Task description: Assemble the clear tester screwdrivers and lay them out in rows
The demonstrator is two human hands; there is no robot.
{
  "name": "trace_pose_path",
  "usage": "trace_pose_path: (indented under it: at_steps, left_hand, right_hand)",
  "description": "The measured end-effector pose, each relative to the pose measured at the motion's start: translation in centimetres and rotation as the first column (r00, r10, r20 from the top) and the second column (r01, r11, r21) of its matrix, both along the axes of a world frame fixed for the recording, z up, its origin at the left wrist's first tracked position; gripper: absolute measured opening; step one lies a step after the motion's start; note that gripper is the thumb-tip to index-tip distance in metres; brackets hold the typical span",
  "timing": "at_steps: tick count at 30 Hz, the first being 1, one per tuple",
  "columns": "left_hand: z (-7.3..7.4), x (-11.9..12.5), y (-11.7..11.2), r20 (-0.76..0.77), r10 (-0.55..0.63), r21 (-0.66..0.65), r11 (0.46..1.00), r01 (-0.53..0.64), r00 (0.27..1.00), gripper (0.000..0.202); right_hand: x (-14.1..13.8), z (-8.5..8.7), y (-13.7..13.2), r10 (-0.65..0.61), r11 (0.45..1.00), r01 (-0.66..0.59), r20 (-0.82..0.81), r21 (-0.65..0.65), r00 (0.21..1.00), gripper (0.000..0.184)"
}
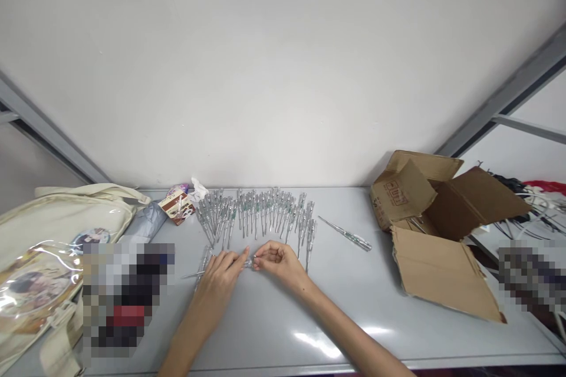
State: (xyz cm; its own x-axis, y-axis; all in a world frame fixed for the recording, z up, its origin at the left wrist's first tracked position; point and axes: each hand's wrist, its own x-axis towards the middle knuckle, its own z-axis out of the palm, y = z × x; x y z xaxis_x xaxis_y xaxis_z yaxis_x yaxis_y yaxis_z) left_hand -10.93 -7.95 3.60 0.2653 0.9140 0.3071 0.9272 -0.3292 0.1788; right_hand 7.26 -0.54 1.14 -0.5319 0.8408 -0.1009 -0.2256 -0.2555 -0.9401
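Observation:
My left hand (220, 271) is closed over a tester screwdriver (191, 275) lying crosswise, its thin metal shaft pointing left. At the butt of its clear handle, the fingertips of my right hand (277, 260) are pinched together; the small part between them is too small to make out. Another clear-handled screwdriver (206, 256) lies partly hidden beneath my left hand. Just beyond both hands, several tester screwdrivers (256, 206) with clear handles and green inserts lie in a fanned row, tips toward me. One more screwdriver (349, 234) lies apart on the right.
An open cardboard box (446, 268) with spread flaps stands at the right on the grey table (274, 336). At the left are a cream bag (101, 206), a grey bundle (148, 221) and a brown printed packet (177, 207). Cables (530, 206) lie at the far right.

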Motion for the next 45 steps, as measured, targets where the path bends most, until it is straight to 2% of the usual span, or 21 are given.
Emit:
trace_pose_path:
  at_steps: [6,11,15,19,23,30,35,38,42,45]
  left_hand:
    - [0.5,-0.1,0.1,0.023,-0.003,-0.067,0.998,0.005,1.000,0.044]
    - [0.1,-1.0,0.0,0.146,0.064,-0.068,0.996,-0.055,0.987,0.032]
    - [0.4,-1.7,0.0,0.023,0.015,-0.017,1.000,-0.015,1.000,0.027]
    - [1.3,-1.6,0.0,-0.093,-0.062,0.076,0.995,0.069,0.994,0.036]
    - [2.1,-1.6,0.1,-0.143,-0.122,0.141,0.980,0.142,0.982,0.037]
    - [1.6,-2.3,-0.2,-0.126,-0.091,0.215,0.970,0.117,0.988,0.040]
    - [2.6,-3.3,-0.8,-0.115,-0.008,0.193,0.981,0.031,0.993,0.036]
    - [2.8,-3.2,-0.9,-0.053,0.039,0.186,0.982,-0.029,0.998,0.028]
    - [1.8,-1.9,-0.4,0.181,0.239,0.165,0.949,-0.269,0.954,0.030]
    - [0.2,-0.6,-0.1,0.240,0.326,0.092,0.930,-0.356,0.914,0.035]
  right_hand:
    - [0.2,0.3,0.1,-0.045,0.996,0.038,0.087,0.086,0.995,0.035]
    - [0.8,0.2,0.7,-0.081,0.993,0.074,0.084,0.087,0.993,0.035]
    - [1.0,-0.1,0.6,-0.120,0.981,0.093,0.156,0.170,0.981,0.024]
    - [0.7,0.1,-0.2,-0.155,0.916,0.024,0.299,0.400,0.942,0.005]
    - [0.4,0.2,-0.8,-0.183,0.854,-0.032,0.357,0.520,0.916,0.012]
    - [0.3,-0.3,-0.8,-0.204,0.829,-0.053,0.389,0.557,0.898,0.013]
    - [0.2,-0.3,-1.0,-0.204,0.819,-0.063,0.392,0.570,0.897,0.015]
    - [0.2,-0.2,-1.1,-0.207,0.819,-0.062,0.395,0.570,0.895,0.016]
    - [0.2,0.0,-1.1,-0.212,0.816,-0.064,0.400,0.575,0.891,0.017]
    - [0.2,0.1,-1.1,-0.220,0.810,-0.061,0.398,0.583,0.891,0.017]
